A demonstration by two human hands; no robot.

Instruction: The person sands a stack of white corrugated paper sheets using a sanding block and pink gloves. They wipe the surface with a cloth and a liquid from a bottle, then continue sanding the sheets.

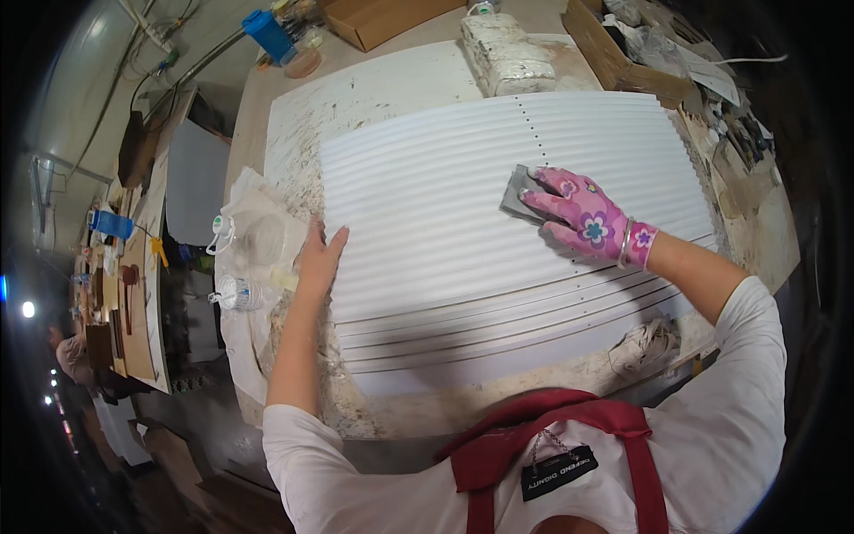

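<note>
A broad white ridged sheet (pixel 418 205), seemingly long strips lying side by side, covers the middle of the worktable. A row of small dark holes crosses it right of centre. My right hand (pixel 583 209), in a pink flowered glove, grips a grey block (pixel 519 194) like a sanding sponge, pressed against the ridges near that row. My left hand (pixel 323 254) is bare and rests at the sheet's left edge, fingers stretched out and thumb apart, holding nothing. Closer to me, several strips show dark gaps between them.
Left of the sheet stand small clear bottles with white caps (pixel 236 292). A plaster-smeared block (pixel 507 55) sits beyond the sheet, with cardboard boxes (pixel 382 20) and a blue cup (pixel 267 36) behind. A crumpled rag (pixel 645 347) lies at the near right. Another worktable (pixel 142 294) stands far left.
</note>
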